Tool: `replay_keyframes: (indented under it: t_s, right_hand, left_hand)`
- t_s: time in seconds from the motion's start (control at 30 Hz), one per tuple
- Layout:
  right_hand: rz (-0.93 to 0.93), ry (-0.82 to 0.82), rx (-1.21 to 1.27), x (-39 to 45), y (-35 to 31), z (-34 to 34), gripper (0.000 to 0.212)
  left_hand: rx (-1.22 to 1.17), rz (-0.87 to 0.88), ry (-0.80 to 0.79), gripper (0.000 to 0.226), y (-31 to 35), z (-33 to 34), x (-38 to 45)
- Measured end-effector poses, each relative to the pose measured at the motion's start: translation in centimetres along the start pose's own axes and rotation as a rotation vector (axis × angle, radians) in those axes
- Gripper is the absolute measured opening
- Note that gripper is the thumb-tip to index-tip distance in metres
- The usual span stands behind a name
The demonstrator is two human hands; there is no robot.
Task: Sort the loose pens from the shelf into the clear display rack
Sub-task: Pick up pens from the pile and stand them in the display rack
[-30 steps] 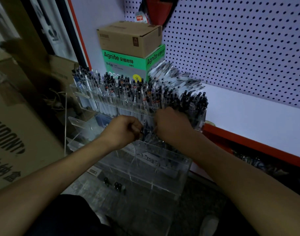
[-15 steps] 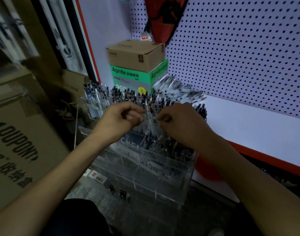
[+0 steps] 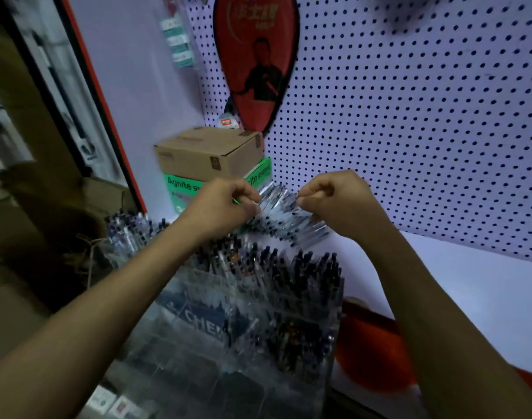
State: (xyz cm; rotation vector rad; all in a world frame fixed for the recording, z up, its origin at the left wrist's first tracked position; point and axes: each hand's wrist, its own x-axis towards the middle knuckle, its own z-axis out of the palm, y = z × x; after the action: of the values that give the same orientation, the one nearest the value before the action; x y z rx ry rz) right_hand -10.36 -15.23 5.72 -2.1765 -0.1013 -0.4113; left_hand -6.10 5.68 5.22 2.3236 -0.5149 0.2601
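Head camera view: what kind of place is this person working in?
Probably a stationery shop or its stockroom. A clear display rack crammed with pens stands by a white shelf, backed by a pegboard wall with a hanging red racket cover, and cardboard boxes are stacked nearby.

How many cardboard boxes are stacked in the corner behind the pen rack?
2. A plain brown box sits on top of a green box printed "Agnite", behind the left hand. More could be hidden behind the hands.

Left hand and right hand pinch loose pens on the shelf; clear display rack below.
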Motion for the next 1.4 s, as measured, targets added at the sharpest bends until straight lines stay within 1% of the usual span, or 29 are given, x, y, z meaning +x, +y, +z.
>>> replay_keyframes:
  t_s: [0.1,0.17,0.23,0.33,0.4,0.47,0.53,0.6,0.67,0.7,0.77,0.93,1.07,1.13,1.2,1.3,1.33,1.4]
  right_hand:
    - [0.028,-0.017,-0.048,2.1,3.2,0.4,0.007]
    - [0.007,-0.004,-0.089,3.4,5.3,0.9,0.013]
    - [0.004,0.001,-0.166,4.6,7.3,1.5,0.017]
    - [0.049,-0.024,-0.292,6.3,9.9,2.7,0.023]
    - [0.05,-0.062,-0.34,7.1,10.8,3.4,0.029]
    - [0.034,-0.147,-0.364,7.5,11.2,3.9,0.034]
    - [0.027,-0.207,-0.356,7.8,11.6,4.6,0.038]
    - [0.021,-0.183,-0.325,8.0,12.3,5.5,0.036]
    - [0.028,-0.144,-0.317,8.3,12.8,6.1,0.03]
    - [0.03,-0.134,-0.318,8.4,12.9,6.3,0.029]
    - [0.034,-0.121,-0.32,8.5,12.9,6.5,0.028]
    - [0.045,-0.084,-0.302,8.2,13.1,6.7,0.029]
    - [0.073,0.001,-0.225,7.7,12.4,5.9,0.025]
    - [0.103,0.084,-0.129,7.6,11.7,5.2,0.023]
    - [0.152,0.171,0.015,7.6,11.0,4.6,0.022]
    - [0.246,0.277,0.345,7.7,9.9,3.5,0.028]
    - [0.268,0.291,0.423,7.6,9.7,3.1,0.028]
    - [0.265,0.268,0.497,6.9,9.0,2.3,0.027]
  left_hand:
    - [0.293,0.066,-0.134,0.009,-0.7,1.8,3.7]
    - [0.425,0.058,-0.225,0.012,-0.9,2.9,5.9]
    - [0.51,0.038,-0.272,0.018,-0.9,4.0,7.8]
    - [0.589,0.014,-0.305,0.025,-1.5,5.8,10.0]
    - [0.604,-0.014,-0.318,0.031,-2.1,7.0,10.7]
    - [0.592,-0.046,-0.303,0.032,-2.7,7.8,11.2]
    - [0.572,-0.082,-0.268,0.023,-2.8,8.1,11.5]
    - [0.583,-0.123,-0.239,0.008,-3.0,8.3,11.8]
    - [0.593,-0.157,-0.22,0.026,-3.1,8.6,11.8]
    - [0.595,-0.169,-0.214,0.031,-3.3,8.8,11.9]
    - [0.591,-0.188,-0.204,0.032,-3.4,8.9,12.0]
    - [0.537,-0.209,-0.182,0.026,-4.0,9.3,11.8]
    - [0.456,-0.169,-0.05,0.031,-4.0,9.1,11.6]
    - [0.395,-0.144,0.009,0.027,-3.9,8.8,11.5]
    - [0.332,-0.126,0.031,0.021,-3.8,8.5,11.3]
    - [0.276,-0.109,0.044,0.017,-3.7,8.2,11.0]
    - [0.263,-0.107,0.049,0.017,-3.6,8.1,10.9]
    - [0.238,-0.104,0.052,0.017,-3.2,7.9,10.8]
